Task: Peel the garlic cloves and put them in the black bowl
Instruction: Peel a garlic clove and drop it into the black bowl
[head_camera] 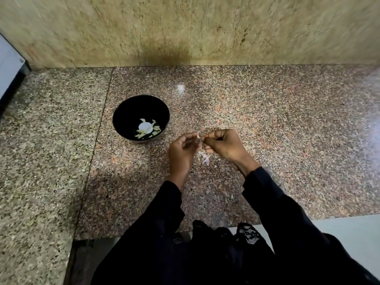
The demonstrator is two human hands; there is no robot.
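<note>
A black bowl (123,116) stands on the speckled granite counter (267,124), left of my hands. Several pale peeled garlic cloves (153,129) lie at its bottom around a bright white spot. My left hand (182,153) and my right hand (223,144) meet just right of the bowl, above the counter. Between their fingertips they pinch a small pale garlic clove (198,137), mostly hidden by the fingers. Thin whitish garlic skins (206,159) lie on the counter right under my hands.
A marbled stone wall (185,29) closes off the back of the counter. A grey-white appliance edge (10,64) stands at the far left. The counter's front edge (144,236) runs near my body, with a lower pale floor at the right.
</note>
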